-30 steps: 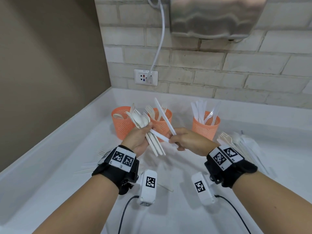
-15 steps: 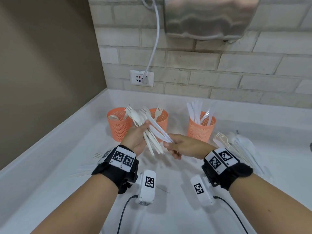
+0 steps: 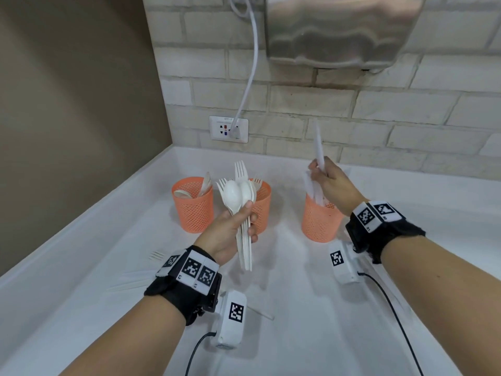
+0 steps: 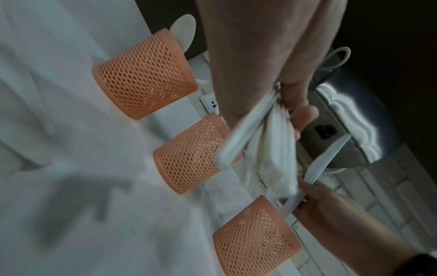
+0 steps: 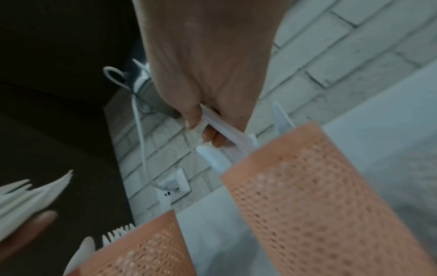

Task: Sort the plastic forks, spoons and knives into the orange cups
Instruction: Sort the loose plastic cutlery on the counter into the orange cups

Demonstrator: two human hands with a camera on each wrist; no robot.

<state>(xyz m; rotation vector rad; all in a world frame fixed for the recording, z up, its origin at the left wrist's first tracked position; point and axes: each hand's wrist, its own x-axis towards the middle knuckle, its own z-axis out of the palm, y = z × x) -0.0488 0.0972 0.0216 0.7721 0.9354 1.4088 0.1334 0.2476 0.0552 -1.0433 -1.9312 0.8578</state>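
From the head view I see three orange mesh cups in a row on the white counter [image 3: 271,335]: the left cup [image 3: 193,210] holds spoons, and only my left wrist view shows a spoon bowl poking past its rim. My left hand [image 3: 230,232] has its fingers curled round a bundle of forks and spoons [image 3: 240,202], long axis upright, heads up, in front of the middle cup [image 3: 262,207]. My right hand [image 3: 334,185] pinches a plastic knife [image 3: 318,145] between thumb and fingertips, upright above the right cup [image 3: 320,223]; my right wrist view shows its lower end entering that cup among other knives.
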